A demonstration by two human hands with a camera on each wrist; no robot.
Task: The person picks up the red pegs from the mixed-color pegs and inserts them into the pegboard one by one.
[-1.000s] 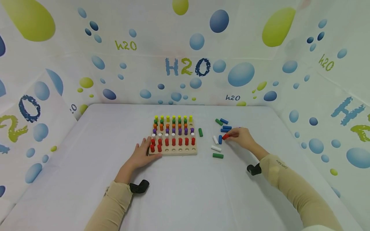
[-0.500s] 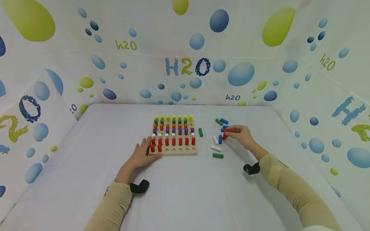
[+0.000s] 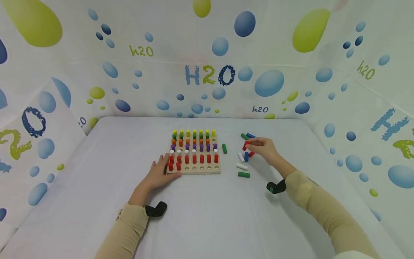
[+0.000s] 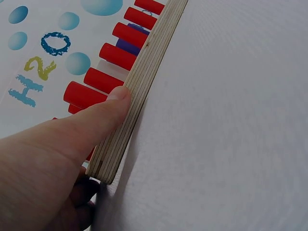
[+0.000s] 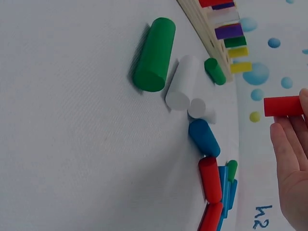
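Note:
A wooden pegboard stands upright-pegged with rows of coloured pegs; its front row has two red pegs at the left and bare holes beyond. My left hand rests at the board's near left corner, thumb against the front edge, fingers spread along the left side and partly hidden. Right of the board, my right hand pinches a red peg between thumb and fingertips, raised above the table.
Loose pegs lie right of the board: a green peg, white pegs, a blue peg and red pegs. Another green peg lies close to the board's right side. A printed cloth rises behind the table.
My right hand has lifted the red peg off the loose pile and moved it slightly left and away from me. The left hand and pegboard have stayed put.

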